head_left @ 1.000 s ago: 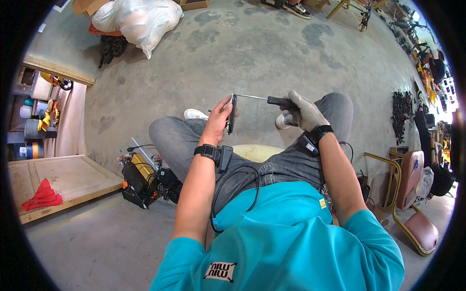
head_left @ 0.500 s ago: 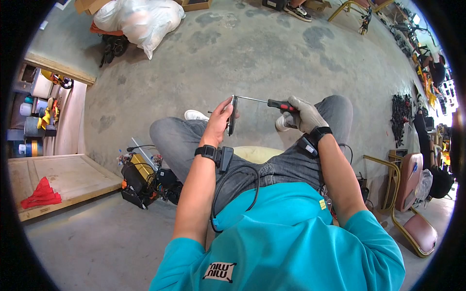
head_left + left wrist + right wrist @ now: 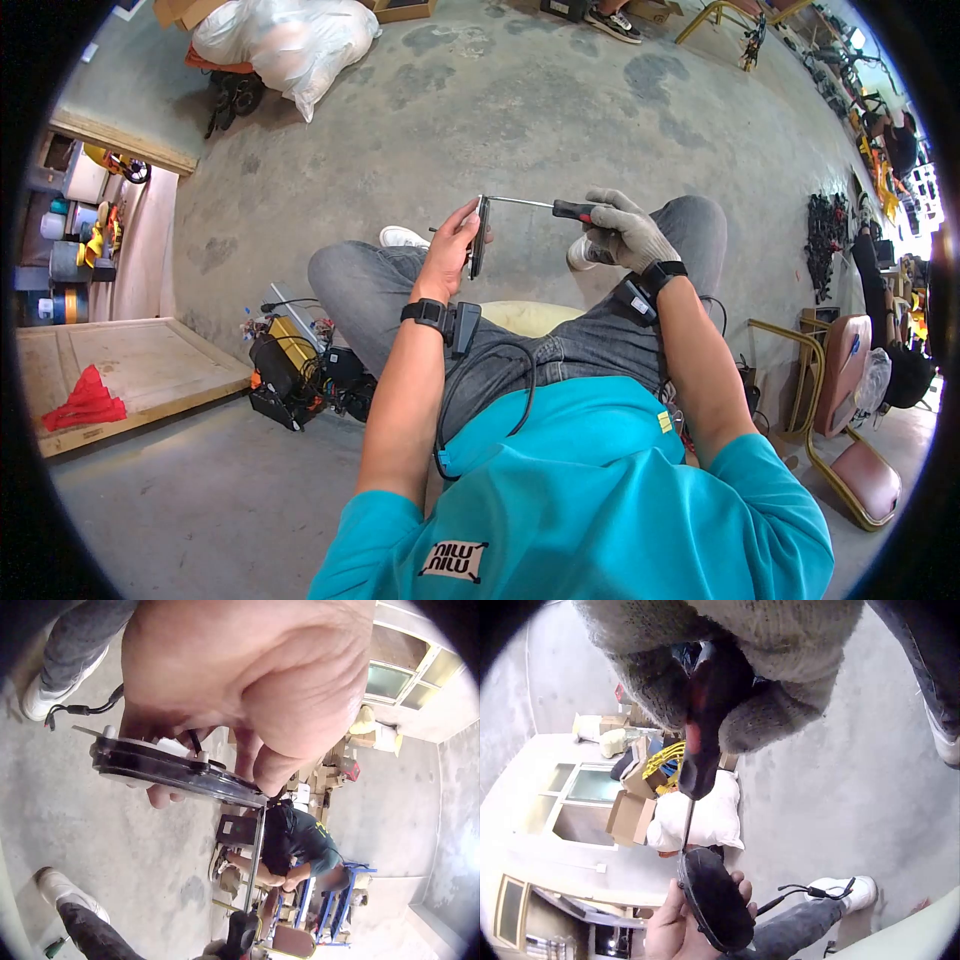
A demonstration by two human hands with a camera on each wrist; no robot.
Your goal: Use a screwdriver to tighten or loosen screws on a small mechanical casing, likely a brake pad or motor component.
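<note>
In the head view my bare left hand (image 3: 446, 252) holds a flat, black, oval unit (image 3: 478, 248) on edge, thumb on one face and fingers on the other. A short black cable (image 3: 772, 903) trails from the unit in the right wrist view. My right hand (image 3: 632, 232), in a grey knit glove, grips the black-and-red handle of a screwdriver (image 3: 699, 761). The screwdriver's thin metal shaft (image 3: 256, 855) runs level across to the unit, its tip right at the upper end of the rim. Whatever the tip bears on is too small to see.
Low on the left stands a wooden platform (image 3: 150, 365) with a red cloth (image 3: 86, 400). Black and gold gear with wires (image 3: 300, 362) lies beside the left knee. White sacks (image 3: 290, 50) rest at the far left, and a pink chair (image 3: 848, 375) lies at the right.
The screwdriver handle has turned, its red side coming into view, and my right fingers have shifted and spread on it. My left hand and the oval unit have barely moved.
</note>
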